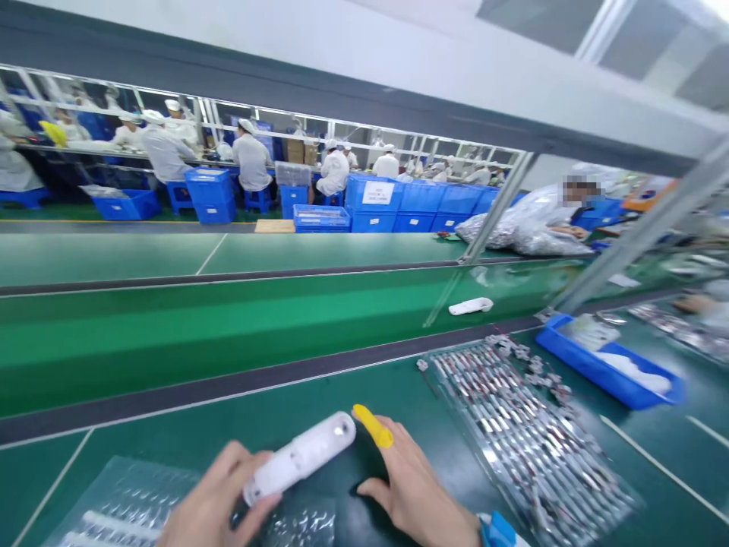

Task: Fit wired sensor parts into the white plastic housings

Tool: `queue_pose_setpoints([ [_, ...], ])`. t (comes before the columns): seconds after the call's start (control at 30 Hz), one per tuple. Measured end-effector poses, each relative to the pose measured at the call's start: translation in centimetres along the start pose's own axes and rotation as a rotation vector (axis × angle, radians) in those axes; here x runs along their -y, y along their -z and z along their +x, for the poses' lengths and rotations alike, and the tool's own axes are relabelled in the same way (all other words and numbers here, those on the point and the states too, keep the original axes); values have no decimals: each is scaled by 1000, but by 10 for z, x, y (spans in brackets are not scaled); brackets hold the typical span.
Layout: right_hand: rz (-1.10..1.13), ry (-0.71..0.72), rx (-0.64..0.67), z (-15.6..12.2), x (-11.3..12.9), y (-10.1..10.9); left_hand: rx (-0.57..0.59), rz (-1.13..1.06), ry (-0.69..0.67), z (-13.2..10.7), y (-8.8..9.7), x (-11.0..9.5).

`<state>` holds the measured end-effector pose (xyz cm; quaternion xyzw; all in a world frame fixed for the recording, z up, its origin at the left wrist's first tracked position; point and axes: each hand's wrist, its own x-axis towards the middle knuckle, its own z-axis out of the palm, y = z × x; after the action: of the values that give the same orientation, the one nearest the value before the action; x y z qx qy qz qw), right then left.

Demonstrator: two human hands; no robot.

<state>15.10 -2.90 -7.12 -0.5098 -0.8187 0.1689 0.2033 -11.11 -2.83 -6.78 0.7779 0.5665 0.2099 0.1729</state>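
Got the white piece point(304, 456) at bottom center, its lower end pinched between thumb and fingers of my left hand point(219, 494). My right hand point(415, 482) is just beside it, loose and empty. Looks light, stiff, maybe slick; I'd grip the long edges.

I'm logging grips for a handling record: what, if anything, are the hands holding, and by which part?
The left hand holds a white elongated piece by its near end. The right hand is open and holds nothing.
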Motion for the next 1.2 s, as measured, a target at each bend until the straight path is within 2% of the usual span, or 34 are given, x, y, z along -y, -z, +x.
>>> queue_pose_setpoints([
  [0.07,-47,-49,-22,-9,-1,13,-79,104,12,31,10,19],
  [0.13,-97,-92,-68,-23,-6,27,-108,208,13,69,18,44],
  [0.23,-121,-156,-215,-49,-23,46,-215,350,53,122,21,86],
  [0.3,-81,-226,-322,-67,-42,60,-259,405,58,147,19,111],
  [0.4,6,-369,-468,-90,-75,85,-262,410,22,170,15,140],
  [0.47,37,-475,-516,-102,-98,102,-201,374,-2,178,12,155],
  [0.57,23,-641,-498,-110,-127,121,-95,300,-6,185,8,169],
  [0.63,-2,-713,-482,-108,-142,125,-67,271,-2,186,8,167],
  [0.7,-25,-745,-473,-99,-155,124,-102,292,-4,185,9,151],
  [0.77,-41,-747,-474,-85,-166,118,-211,346,-9,183,9,117],
  [0.83,-40,-734,-478,-69,-175,113,-258,310,-75,182,5,71],
  [0.9,-12,-714,-480,-54,-181,109,-216,261,-185,182,-7,18],
  [0.97,38,-704,-482,-43,-179,109,-147,212,-294,179,-26,-36],
  [1.03,116,-683,-490,-36,-167,108,-63,159,-407,170,-49,-87],
  [1.1,212,-638,-486,-34,-143,102,23,104,-531,154,-70,-131],
  [1.2,507,-547,-447,-38,-98,81,105,14,-695,126,-94,-175],
])
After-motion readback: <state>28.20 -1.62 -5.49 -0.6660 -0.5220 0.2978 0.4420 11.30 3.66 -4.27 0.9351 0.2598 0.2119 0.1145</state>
